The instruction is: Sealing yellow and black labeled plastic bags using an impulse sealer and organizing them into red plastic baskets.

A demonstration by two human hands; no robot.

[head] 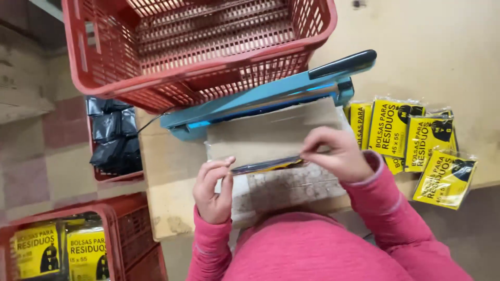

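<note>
There is a single view, from a camera worn on the person's head, looking steeply down and close over the work table [172,171]. The pink-sleeved chest and arms fill the frame's edge at 6 o'clock, so the view faces away from the body toward 12 o'clock. A red crate [198,47] sits cut off at 12 o'clock, a blue heat sealer [271,96] crosses the middle, yellow packets [411,140] lie at 3 o'clock, and floor with another red crate [120,234] shows at 8 o'clock. With no second view, nothing is shared.

The wooden table [172,171] carries a blue sealer [260,101], red crate [198,52] and yellow packets [411,135].
</note>
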